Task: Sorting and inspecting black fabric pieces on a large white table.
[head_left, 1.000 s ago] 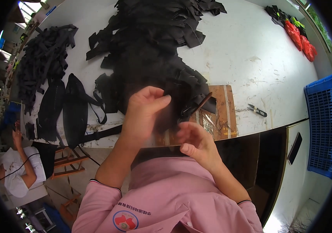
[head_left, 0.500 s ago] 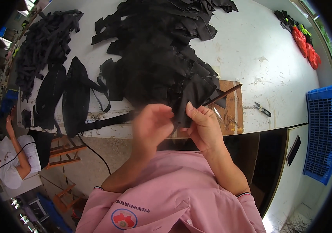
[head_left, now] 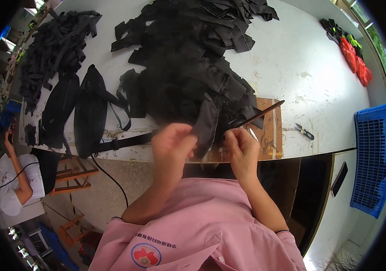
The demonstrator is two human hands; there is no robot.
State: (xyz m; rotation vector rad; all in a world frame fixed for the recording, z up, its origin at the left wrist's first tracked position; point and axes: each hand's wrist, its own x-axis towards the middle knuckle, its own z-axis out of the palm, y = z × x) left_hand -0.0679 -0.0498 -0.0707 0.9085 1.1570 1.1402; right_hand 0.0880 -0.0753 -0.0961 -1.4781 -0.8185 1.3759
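At the table's near edge, my left hand is closed, thumb and fingers pinching the side of a black fabric piece. The piece stands tilted between my hands, with pale thread ends along its edge. My right hand is just right of it, fingertips pressed together. Whatever they hold is too small or hidden to make out. Beyond my hands spreads a big heap of black fabric pieces. A thin brown pointed stick juts out to the right from beside my right hand, over a worn wooden board.
Thread snips lie right of the board. Two black pouches and a pile of black strips lie left. A black strap runs along the near edge. A blue crate stands right. A person sits far left.
My right hand has drawn back from the fabric piece, its fingers now pinched lower down. The piece has shifted left, and my left hand has closed on its edge.
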